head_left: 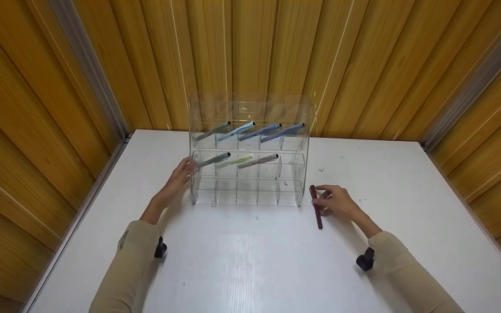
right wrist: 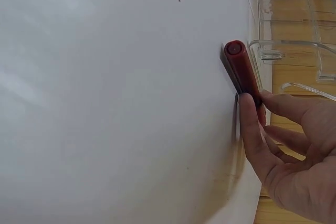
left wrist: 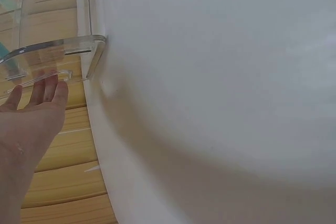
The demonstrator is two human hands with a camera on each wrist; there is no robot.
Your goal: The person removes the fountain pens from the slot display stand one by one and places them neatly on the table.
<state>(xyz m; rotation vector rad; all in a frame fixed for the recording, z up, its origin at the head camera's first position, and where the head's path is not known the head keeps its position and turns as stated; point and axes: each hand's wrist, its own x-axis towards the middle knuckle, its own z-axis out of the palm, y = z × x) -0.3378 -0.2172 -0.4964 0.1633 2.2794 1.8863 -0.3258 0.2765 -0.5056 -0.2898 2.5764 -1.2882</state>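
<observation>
A clear acrylic rack [head_left: 247, 198] with tiered compartments stands on the white table. My left hand [head_left: 180, 174] is at the rack's left side, its nearly straight fingertips touching the clear side panel [left wrist: 79, 43] in the left wrist view. Between thumb and fingers, my right hand [head_left: 339, 201] pinches a dark red pen [head_left: 316, 208], just right of the rack's front corner. One end of that red pen [right wrist: 242, 69] faces the camera in the right wrist view. Slanted pens fill part of the rack: a light blue pen [head_left: 236, 131] among several on the upper tier, a pale green pen [head_left: 237, 161] among three below.
The white table [head_left: 242, 261] extends in front of the rack and to both sides. Yellow wood-look panels [head_left: 250, 56] rise behind it and at left and right, with grey metal posts [head_left: 89, 65] at the corners. Black wrist devices [head_left: 365, 259] sit at both sleeves.
</observation>
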